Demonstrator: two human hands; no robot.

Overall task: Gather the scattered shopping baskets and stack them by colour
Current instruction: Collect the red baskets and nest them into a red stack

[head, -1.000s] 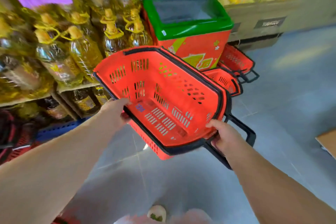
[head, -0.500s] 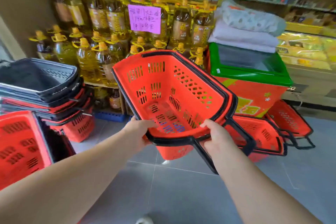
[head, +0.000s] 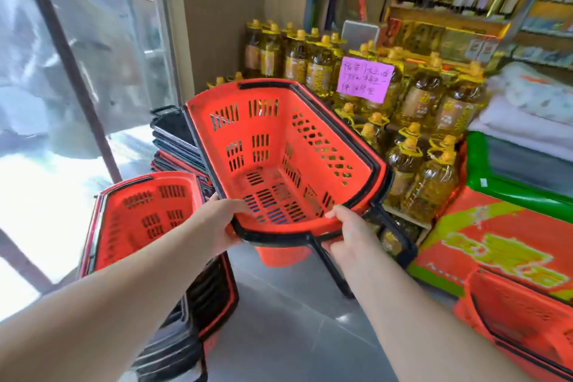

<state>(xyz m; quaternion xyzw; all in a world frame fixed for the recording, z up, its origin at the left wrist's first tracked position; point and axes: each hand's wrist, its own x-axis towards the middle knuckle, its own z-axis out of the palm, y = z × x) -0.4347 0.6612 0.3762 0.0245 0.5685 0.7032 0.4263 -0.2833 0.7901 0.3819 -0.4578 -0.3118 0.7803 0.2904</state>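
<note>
- While it is held off the ground by both hands, the red slotted plastic shopping basket with a black rim [head: 279,146] is tilted with its open mouth toward the camera. It is just right of, and higher than, a stack of red baskets [head: 145,217].
- The grip of the left hand [head: 217,223] is curled round the near left corner of the rim. The grip of the right hand [head: 350,236] is curled round the near right corner, beside the black drop handle [head: 390,232].
- Bare grey floor [head: 294,319] is seen beneath the held basket, between the stack and the red-and-green chest freezer [head: 511,195].
- Handwritten characters are seen on a purple paper sign [head: 364,79], too blurred to be read.
- A stack of black baskets [head: 173,133] is behind the red stack.
- Yellow-capped oil bottles [head: 428,170] are banked to the right.
- Another red basket [head: 521,319] lies at the lower right.
</note>
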